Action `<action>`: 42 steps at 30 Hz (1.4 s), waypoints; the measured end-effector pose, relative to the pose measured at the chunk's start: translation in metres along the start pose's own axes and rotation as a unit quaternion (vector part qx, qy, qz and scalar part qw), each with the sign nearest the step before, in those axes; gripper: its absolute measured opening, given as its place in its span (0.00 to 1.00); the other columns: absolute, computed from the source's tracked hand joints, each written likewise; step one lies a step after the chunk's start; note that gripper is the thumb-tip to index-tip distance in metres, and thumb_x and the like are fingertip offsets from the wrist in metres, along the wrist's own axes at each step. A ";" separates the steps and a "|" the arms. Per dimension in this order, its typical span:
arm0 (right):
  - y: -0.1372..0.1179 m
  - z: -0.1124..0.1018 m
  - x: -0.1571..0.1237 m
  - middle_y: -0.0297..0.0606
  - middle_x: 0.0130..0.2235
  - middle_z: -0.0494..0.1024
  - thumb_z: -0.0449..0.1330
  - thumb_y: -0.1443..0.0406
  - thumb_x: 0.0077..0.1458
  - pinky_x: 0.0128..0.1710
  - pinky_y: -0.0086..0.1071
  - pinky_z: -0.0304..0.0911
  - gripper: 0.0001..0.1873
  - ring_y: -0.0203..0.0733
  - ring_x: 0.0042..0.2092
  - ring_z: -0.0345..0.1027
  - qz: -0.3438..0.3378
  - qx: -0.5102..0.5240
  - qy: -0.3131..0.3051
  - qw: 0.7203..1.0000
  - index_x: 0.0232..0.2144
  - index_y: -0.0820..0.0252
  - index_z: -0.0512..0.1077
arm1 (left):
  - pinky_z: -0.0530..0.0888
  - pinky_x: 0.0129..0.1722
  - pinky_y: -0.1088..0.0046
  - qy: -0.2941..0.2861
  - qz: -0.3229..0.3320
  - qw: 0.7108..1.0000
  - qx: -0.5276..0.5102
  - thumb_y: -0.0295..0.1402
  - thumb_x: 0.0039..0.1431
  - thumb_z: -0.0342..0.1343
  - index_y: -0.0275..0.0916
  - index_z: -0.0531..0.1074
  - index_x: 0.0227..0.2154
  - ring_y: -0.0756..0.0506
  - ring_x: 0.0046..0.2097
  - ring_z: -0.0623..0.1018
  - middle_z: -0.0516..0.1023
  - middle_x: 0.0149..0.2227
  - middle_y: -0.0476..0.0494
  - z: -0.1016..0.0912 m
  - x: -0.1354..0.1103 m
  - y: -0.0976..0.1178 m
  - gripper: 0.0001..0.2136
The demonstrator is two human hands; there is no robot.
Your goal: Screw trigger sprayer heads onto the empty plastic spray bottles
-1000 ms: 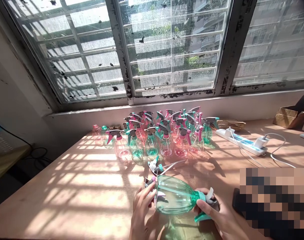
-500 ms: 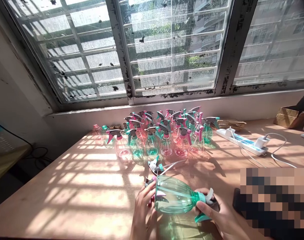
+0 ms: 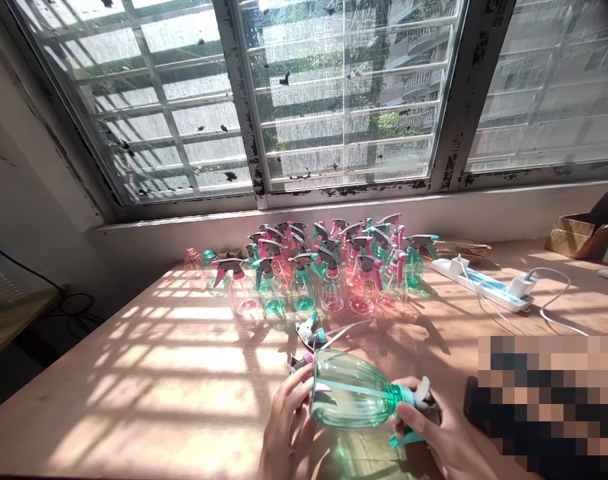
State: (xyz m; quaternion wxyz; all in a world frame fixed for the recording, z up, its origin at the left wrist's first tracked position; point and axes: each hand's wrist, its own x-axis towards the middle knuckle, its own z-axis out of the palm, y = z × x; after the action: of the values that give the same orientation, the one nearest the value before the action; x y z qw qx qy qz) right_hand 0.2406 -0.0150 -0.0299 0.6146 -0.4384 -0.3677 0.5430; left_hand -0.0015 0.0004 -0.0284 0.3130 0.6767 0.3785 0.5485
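A clear green spray bottle (image 3: 351, 397) lies sideways between my hands, just above the wooden table (image 3: 184, 393). My left hand (image 3: 284, 427) cups its round base with curled fingers. My right hand (image 3: 434, 437) is wrapped round the teal-and-grey trigger head (image 3: 417, 407) at the bottle's neck. A loose trigger head with a dip tube (image 3: 317, 332) lies on the table just beyond the bottle, and another pink-and-grey one (image 3: 300, 362) lies partly hidden behind its base.
Several pink and green spray bottles (image 3: 324, 270) stand grouped near the window wall. A white power strip (image 3: 484, 283) with a plugged charger and cable lies to the right. A brown cardboard box (image 3: 579, 233) sits at far right. A dark object (image 3: 477, 403) lies beside my right hand.
The bottle has turned a little in my hands and its trigger head has dipped slightly. Both hands keep their hold.
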 end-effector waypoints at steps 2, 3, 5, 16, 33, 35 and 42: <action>0.002 0.000 -0.001 0.33 0.23 0.78 0.76 0.49 0.42 0.27 0.36 0.69 0.25 0.42 0.25 0.71 -0.005 -0.019 0.008 1.000 0.36 0.59 0.80 | 0.77 0.57 0.52 -0.023 -0.018 0.999 -0.017 0.48 0.63 0.61 0.47 0.69 0.60 0.27 0.65 0.69 0.63 0.67 0.32 0.000 0.001 -0.003 0.25; 0.003 -0.001 -0.002 0.33 0.24 0.79 0.77 0.50 0.41 0.27 0.36 0.70 0.25 0.42 0.26 0.71 -0.008 -0.028 0.010 1.000 0.37 0.59 0.80 | 0.76 0.57 0.50 -0.032 -0.024 0.999 -0.027 0.50 0.61 0.62 0.46 0.67 0.61 0.26 0.66 0.68 0.61 0.69 0.31 0.000 0.002 -0.004 0.28; 0.004 -0.001 -0.003 0.33 0.27 0.79 0.77 0.50 0.42 0.28 0.35 0.71 0.25 0.42 0.27 0.71 -0.012 -0.042 0.006 0.999 0.38 0.58 0.79 | 0.74 0.59 0.47 -0.041 -0.036 0.998 -0.042 0.51 0.62 0.60 0.44 0.68 0.60 0.24 0.68 0.63 0.58 0.70 0.30 -0.001 0.003 -0.006 0.27; 0.008 -0.005 -0.001 0.31 0.27 0.80 0.76 0.51 0.44 0.28 0.33 0.70 0.24 0.41 0.26 0.73 -0.027 -0.039 0.004 0.999 0.40 0.55 0.79 | 0.78 0.56 0.59 -0.022 -0.033 0.998 -0.042 0.45 0.68 0.55 0.48 0.69 0.61 0.30 0.67 0.67 0.63 0.68 0.34 -0.001 0.005 0.006 0.21; 0.003 -0.001 -0.003 0.35 0.33 0.82 0.75 0.52 0.45 0.30 0.34 0.73 0.24 0.44 0.30 0.74 -0.017 -0.071 0.003 0.997 0.42 0.56 0.79 | 0.78 0.56 0.64 0.017 -0.062 0.997 -0.051 0.44 0.66 0.59 0.48 0.71 0.60 0.31 0.69 0.63 0.61 0.69 0.37 0.000 0.005 0.008 0.21; 0.004 -0.001 -0.002 0.34 0.31 0.81 0.76 0.52 0.43 0.28 0.34 0.74 0.25 0.43 0.27 0.74 -0.002 -0.050 0.005 0.999 0.42 0.57 0.79 | 0.78 0.55 0.63 0.012 -0.054 0.997 -0.056 0.43 0.67 0.58 0.48 0.72 0.58 0.32 0.68 0.64 0.63 0.68 0.37 0.000 0.005 0.008 0.18; 0.004 0.000 -0.005 0.34 0.32 0.81 0.77 0.52 0.42 0.28 0.32 0.73 0.23 0.44 0.31 0.73 -0.008 -0.061 -0.005 0.998 0.39 0.55 0.80 | 0.71 0.62 0.50 0.000 -0.027 0.998 -0.054 0.47 0.59 0.66 0.46 0.72 0.57 0.28 0.69 0.62 0.65 0.68 0.34 -0.002 0.006 0.009 0.25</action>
State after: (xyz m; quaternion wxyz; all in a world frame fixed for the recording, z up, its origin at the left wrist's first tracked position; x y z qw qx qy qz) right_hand 0.2385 -0.0194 -0.0334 0.5896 -0.4691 -0.4064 0.5169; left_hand -0.0015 0.0007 -0.0178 0.3639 0.6486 0.3668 0.5589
